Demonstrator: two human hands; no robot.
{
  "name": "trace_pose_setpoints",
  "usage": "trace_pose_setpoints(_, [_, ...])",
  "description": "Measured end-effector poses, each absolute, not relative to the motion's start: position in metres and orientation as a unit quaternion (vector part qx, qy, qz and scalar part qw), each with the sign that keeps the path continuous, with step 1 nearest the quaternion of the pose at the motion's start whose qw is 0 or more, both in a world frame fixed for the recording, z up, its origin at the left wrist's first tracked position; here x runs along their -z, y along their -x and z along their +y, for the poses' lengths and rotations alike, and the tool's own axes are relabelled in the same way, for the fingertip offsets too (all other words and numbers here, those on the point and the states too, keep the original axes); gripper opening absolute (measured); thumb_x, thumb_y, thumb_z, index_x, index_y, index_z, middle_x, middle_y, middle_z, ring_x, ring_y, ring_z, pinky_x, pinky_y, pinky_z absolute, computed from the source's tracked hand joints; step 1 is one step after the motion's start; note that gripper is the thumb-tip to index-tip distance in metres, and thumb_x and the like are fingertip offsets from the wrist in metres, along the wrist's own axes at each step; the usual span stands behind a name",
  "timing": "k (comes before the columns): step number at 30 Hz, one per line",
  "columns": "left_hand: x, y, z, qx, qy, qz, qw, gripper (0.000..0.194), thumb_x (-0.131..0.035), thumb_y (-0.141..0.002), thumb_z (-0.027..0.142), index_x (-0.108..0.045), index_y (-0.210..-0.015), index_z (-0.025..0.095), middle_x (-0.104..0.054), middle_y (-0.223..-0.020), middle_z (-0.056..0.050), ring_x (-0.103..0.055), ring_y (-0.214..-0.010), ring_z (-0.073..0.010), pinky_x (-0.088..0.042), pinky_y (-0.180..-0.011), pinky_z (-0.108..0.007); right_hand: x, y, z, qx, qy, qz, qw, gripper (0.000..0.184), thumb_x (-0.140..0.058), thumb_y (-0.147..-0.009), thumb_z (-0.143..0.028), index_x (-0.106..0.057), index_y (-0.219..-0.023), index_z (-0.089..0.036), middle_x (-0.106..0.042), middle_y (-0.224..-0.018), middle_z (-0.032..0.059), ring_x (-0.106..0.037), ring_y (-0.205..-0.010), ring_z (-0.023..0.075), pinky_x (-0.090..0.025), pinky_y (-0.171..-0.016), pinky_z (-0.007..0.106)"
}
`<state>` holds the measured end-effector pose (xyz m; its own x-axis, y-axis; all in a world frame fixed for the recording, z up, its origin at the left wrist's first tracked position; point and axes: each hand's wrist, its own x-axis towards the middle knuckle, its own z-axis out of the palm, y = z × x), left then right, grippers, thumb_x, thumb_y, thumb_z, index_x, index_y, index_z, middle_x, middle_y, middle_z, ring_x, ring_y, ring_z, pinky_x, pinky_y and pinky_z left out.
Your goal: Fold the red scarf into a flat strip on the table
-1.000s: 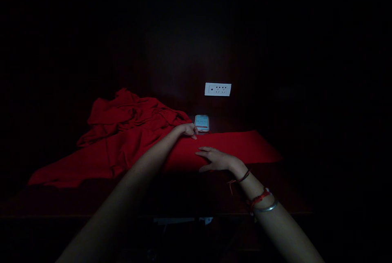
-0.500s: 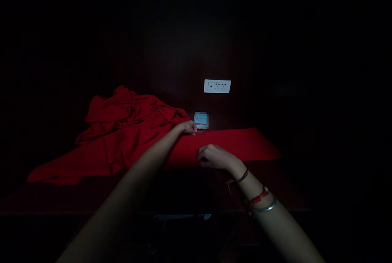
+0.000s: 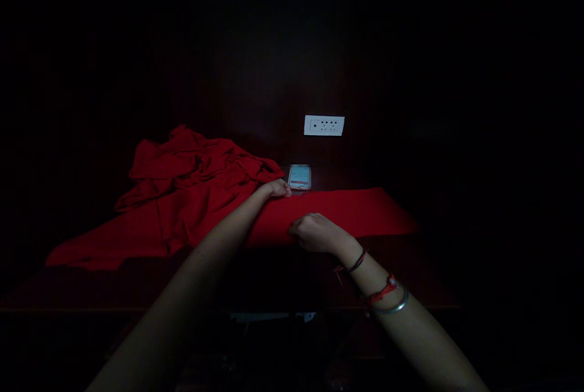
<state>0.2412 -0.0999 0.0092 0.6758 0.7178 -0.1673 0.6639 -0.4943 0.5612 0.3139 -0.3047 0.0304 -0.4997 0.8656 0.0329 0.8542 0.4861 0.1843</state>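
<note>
A long red cloth (image 3: 356, 212) lies across the dark table, its right part flat and smooth and its left part heaped in loose folds. At the far edge of the flat part, my left hand (image 3: 277, 188) is closed, its fingers pinching the cloth just beside the phone. Nearer to me, my right hand (image 3: 317, 232) is closed too, with curled fingertips gripping the cloth near its front edge. Part of its grip is hidden behind the knuckles. Bracelets and a silver bangle circle my right forearm.
A phone (image 3: 300, 178) with a lit screen lies behind the cloth. Above it, a white socket panel (image 3: 324, 125) is set in the dark wall. The table's front edge (image 3: 205, 310) runs below my forearms. The surroundings are very dark.
My right hand has shifted slightly left over the cloth, and its fingers look more tightly curled. My left hand stays at the far edge. The whole view has tilted a little.
</note>
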Motion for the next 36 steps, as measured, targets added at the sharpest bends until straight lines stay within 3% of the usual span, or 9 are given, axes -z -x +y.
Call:
trace_pose_setpoints(7, [0.000, -0.241, -0.092, -0.109, -0.842, 0.416, 0.325, 0.019, -0.064, -0.054, 0.005, -0.063, -0.071, 0.012, -0.057, -0.054, 0.003, -0.053, -0.055, -0.0101, -0.040, -0.053, -0.018, -0.030, -0.315, -0.308, -0.061, -0.527, 0.848, 0.006, 0.031, -0.041, -0.076, -0.007, -0.050, -0.102, -0.019, -0.059, -0.094, 0.0073, -0.054, -0.082, 0.0152, -0.037, -0.066, 0.024])
trace_pose_setpoints(15, [0.006, -0.236, -0.094, -0.154, -0.819, 0.391, 0.391, 0.025, -0.068, -0.051, 0.003, -0.061, -0.075, 0.009, -0.057, -0.054, 0.001, -0.054, -0.054, -0.0112, -0.044, -0.057, -0.023, -0.035, -0.321, -0.305, -0.064, -0.511, 0.857, -0.002, 0.016, -0.044, -0.079, -0.016, -0.060, -0.083, -0.015, -0.061, -0.084, 0.0069, -0.054, -0.076, 0.0137, -0.035, -0.066, 0.022])
trace_pose_setpoints(24, [0.001, -0.235, -0.091, -0.164, -0.811, 0.369, 0.423, 0.030, -0.072, -0.043, 0.003, -0.062, -0.070, 0.009, -0.054, -0.052, 0.003, -0.052, -0.051, -0.0097, -0.043, -0.054, -0.022, -0.032, -0.330, -0.301, 0.001, -0.481, 0.874, -0.070, 0.014, -0.047, -0.076, -0.009, -0.060, -0.074, -0.014, -0.060, -0.074, 0.0026, -0.051, -0.066, 0.0098, -0.033, -0.062, 0.020])
trace_pose_setpoints(32, [0.000, -0.235, -0.094, -0.158, -0.836, 0.359, 0.385, 0.027, -0.069, -0.051, 0.009, -0.061, -0.078, 0.008, -0.057, -0.057, 0.002, -0.053, -0.055, -0.0108, -0.043, -0.056, -0.022, -0.030, -0.331, -0.300, 0.020, -0.494, 0.867, -0.066, 0.014, -0.049, -0.075, -0.010, -0.062, -0.075, -0.014, -0.060, -0.076, 0.0031, -0.050, -0.067, 0.0103, -0.034, -0.062, 0.020])
trace_pose_setpoints(36, [-0.004, -0.230, -0.104, -0.162, -0.858, 0.345, 0.344, 0.031, -0.063, -0.064, 0.022, -0.059, -0.091, 0.010, -0.061, -0.081, -0.006, -0.056, -0.077, -0.0175, -0.044, -0.072, -0.029, -0.030, -0.332, -0.300, 0.037, -0.488, 0.870, -0.058, 0.013, -0.053, -0.074, -0.016, -0.062, -0.083, -0.015, -0.060, -0.082, 0.0041, -0.052, -0.072, 0.0120, -0.037, -0.065, 0.021])
